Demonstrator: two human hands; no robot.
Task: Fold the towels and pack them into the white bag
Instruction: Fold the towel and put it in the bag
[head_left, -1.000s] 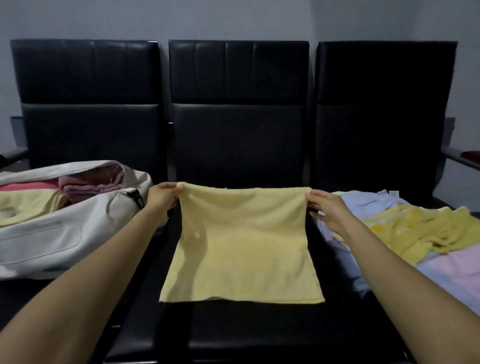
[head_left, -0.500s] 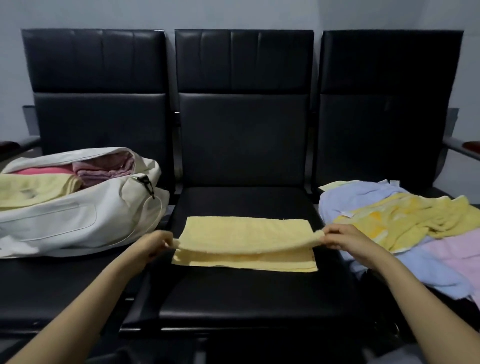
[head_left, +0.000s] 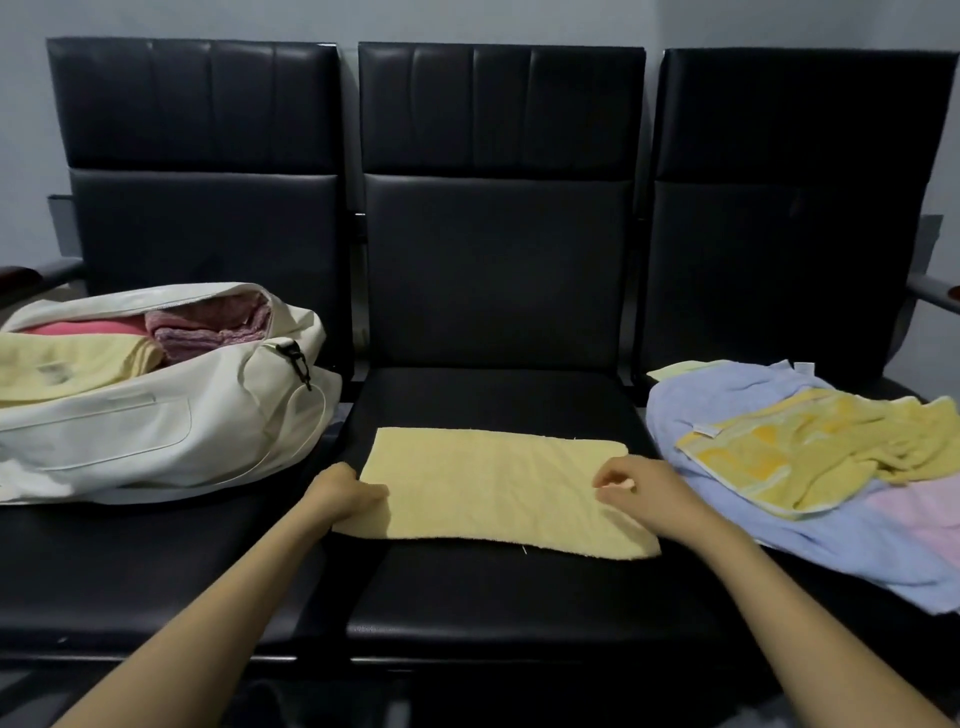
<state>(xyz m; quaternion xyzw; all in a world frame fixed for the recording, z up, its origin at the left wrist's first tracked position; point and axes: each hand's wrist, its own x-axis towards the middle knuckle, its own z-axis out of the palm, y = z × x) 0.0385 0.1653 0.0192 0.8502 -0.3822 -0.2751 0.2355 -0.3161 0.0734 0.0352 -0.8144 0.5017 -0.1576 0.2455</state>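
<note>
The pale yellow towel (head_left: 493, 483) lies folded and flat across the middle seat (head_left: 493, 597), near its side edges. The white bag (head_left: 156, 436) sits unzipped on the left seat (head_left: 130, 561), holding folded towels (head_left: 208, 327). Unfolded towels (head_left: 810, 457) are heaped on the right seat (head_left: 779, 587).

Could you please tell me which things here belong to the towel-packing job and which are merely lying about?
Part of the job: pale yellow towel, white bag, packed towels inside it, unfolded towel pile, left hand, right hand.
Just there: black seats, armrest.
</note>
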